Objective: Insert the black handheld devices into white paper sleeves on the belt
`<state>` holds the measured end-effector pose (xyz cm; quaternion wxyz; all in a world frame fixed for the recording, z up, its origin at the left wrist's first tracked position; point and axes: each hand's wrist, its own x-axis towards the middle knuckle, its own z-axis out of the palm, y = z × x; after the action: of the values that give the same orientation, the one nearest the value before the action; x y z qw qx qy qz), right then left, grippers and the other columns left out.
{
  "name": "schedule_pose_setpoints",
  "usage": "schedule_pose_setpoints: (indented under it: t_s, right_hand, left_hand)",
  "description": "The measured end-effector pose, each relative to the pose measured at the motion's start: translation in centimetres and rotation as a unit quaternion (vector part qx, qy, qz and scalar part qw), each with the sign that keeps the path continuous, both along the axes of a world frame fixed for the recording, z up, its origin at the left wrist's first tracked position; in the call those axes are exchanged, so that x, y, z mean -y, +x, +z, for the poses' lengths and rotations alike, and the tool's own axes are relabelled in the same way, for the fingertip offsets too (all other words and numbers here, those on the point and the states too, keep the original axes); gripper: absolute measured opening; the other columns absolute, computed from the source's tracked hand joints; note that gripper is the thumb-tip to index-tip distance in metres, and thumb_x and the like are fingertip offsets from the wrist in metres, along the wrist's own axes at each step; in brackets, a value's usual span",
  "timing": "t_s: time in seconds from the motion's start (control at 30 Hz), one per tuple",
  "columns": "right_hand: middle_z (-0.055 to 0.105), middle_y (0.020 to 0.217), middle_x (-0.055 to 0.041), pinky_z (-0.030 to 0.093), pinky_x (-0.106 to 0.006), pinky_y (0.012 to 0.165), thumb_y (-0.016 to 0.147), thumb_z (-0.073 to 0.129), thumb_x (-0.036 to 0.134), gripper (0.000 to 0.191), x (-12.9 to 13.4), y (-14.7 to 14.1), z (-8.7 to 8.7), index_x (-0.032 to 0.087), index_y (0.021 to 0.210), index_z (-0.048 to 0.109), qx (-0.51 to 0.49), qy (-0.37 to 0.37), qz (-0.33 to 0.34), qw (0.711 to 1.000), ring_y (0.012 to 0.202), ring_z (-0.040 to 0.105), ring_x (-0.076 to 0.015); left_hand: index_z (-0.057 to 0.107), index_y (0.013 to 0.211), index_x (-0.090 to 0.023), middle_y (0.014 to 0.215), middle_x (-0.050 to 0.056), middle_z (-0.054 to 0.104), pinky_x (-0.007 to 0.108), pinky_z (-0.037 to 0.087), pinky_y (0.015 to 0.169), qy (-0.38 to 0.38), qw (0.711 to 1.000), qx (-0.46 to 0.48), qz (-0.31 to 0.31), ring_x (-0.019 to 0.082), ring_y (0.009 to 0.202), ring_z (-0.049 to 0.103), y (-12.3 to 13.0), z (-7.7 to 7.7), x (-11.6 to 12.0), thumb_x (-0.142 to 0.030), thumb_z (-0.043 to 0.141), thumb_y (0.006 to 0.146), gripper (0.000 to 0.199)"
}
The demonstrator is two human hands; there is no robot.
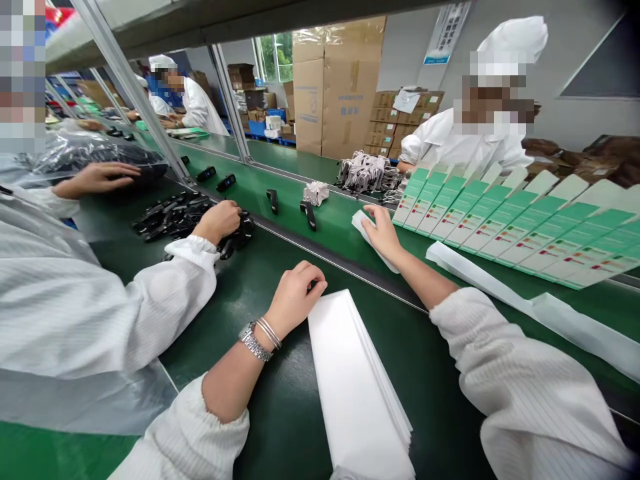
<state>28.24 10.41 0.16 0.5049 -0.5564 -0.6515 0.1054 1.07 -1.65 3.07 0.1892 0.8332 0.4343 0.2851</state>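
My left hand [295, 297], with a watch and bangles at the wrist, is at the top corner of a stack of white sheets [355, 380] on the green table. Its fingers are curled together; whether they pinch a sheet is hidden. Further right, my right hand [383, 233] rests on a narrow white sleeve [367, 233] lying on the green belt, its fingers bent over it. Left of that sleeve, a black device [309, 215] and a small white bundle [316, 193] lie on the belt.
Green-and-white boxes [510, 227] stand in a row at the right, beside long white strips [500, 290]. At left, a co-worker's hand [220, 221] touches a pile of black devices [173, 217]. White cables [367, 172] are heaped beyond the belt, near another person [475, 143].
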Motion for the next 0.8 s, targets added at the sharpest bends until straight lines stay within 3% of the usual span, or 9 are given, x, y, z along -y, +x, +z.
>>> schedule_pose_setpoints:
  t_s: [0.13, 0.27, 0.43, 0.8]
  right_hand:
    - [0.055, 0.130, -0.0119, 0.044, -0.047, 0.105, 0.086, 0.052, 0.042, 0.043, 0.4, -1.4, -2.1, 0.025, 0.125, 0.050, -0.143, -0.058, 0.056, 0.986, 0.122, 0.055, -0.0254]
    - [0.056, 0.130, -0.0108, 0.046, -0.047, 0.103, 0.084, 0.055, 0.046, 0.050, 0.8, -2.3, -3.0, 0.027, 0.129, 0.047, -0.225, -0.129, 0.073, 0.963, 0.119, 0.058, -0.0240]
    - [0.056, 0.131, -0.0111, 0.044, -0.049, 0.106, 0.082, 0.056, 0.044, 0.057, 1.4, -2.2, -3.1, 0.028, 0.136, 0.043, -0.221, -0.173, 0.044, 0.959, 0.120, 0.057, -0.0243]
    - [0.055, 0.135, -0.0116, 0.041, -0.046, 0.110, 0.080, 0.060, 0.044, 0.061, 1.5, -1.9, -3.5, 0.027, 0.136, 0.044, -0.213, -0.161, 0.043, 0.963, 0.127, 0.053, -0.0241]
  left_hand:
    - [0.061, 0.080, -0.018, 0.090, 0.001, 0.060, 0.027, 0.045, 0.069, -0.005, 1.000, 0.000, -0.013, 0.013, 0.072, 0.053, 0.3, -0.3, -1.0, -0.019, 0.054, 0.090, 0.012]
    - [0.061, 0.081, -0.018, 0.087, 0.001, 0.058, 0.027, 0.046, 0.068, -0.003, 1.000, -0.004, -0.016, 0.013, 0.072, 0.054, 0.5, -0.5, -1.5, -0.018, 0.054, 0.090, 0.012]
    - [0.060, 0.081, -0.019, 0.087, 0.001, 0.059, 0.026, 0.045, 0.067, -0.004, 1.000, -0.008, -0.019, 0.013, 0.072, 0.055, 0.7, -0.4, -1.3, -0.019, 0.054, 0.090, 0.011]
    - [0.061, 0.081, -0.019, 0.086, 0.001, 0.059, 0.027, 0.047, 0.069, -0.004, 1.000, -0.017, -0.023, 0.013, 0.072, 0.055, 0.9, -0.4, -1.3, -0.019, 0.055, 0.089, 0.010]
